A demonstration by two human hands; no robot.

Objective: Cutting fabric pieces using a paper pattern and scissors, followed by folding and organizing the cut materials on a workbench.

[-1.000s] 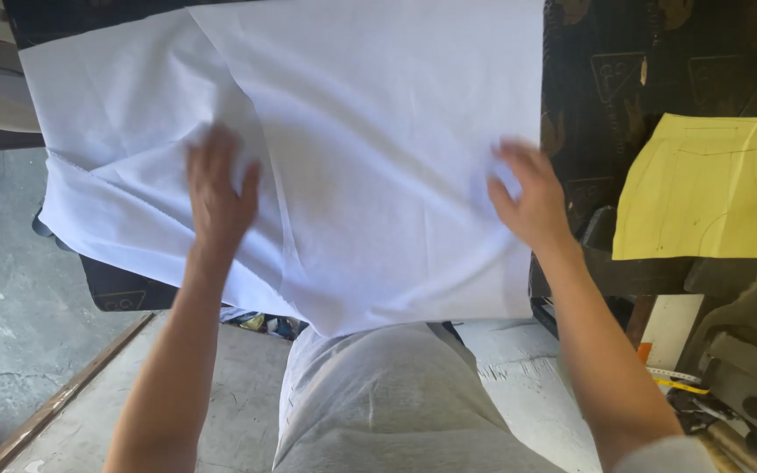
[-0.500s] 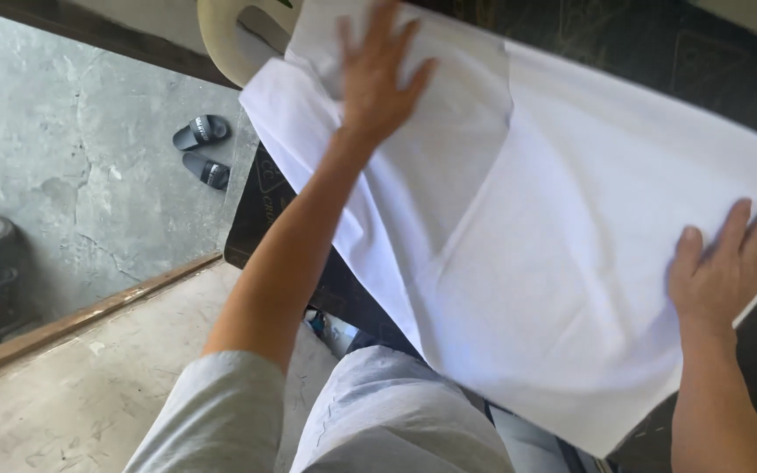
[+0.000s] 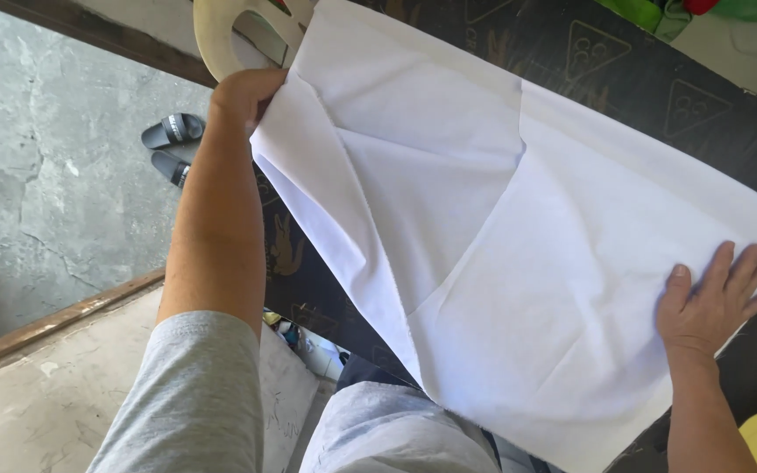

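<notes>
White cloth (image 3: 519,263) lies partly folded on the dark table (image 3: 711,114). Left hand (image 3: 243,92) grips its far left corner; right hand (image 3: 711,302) presses open and flat near the right edge. Creases remain, so smoothing looks unfinished.

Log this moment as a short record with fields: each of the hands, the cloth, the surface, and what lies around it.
left hand: left hand grips the far left edge of the white cloth, fingers closed on it
right hand: right hand lies flat, palm down, on the cloth's right end
cloth: spread out, with creases and one layer folded over another
surface: dark patterned table
floor: grey concrete, with a pair of dark sandals
nearby: pale plastic chair back beyond the left hand
</notes>
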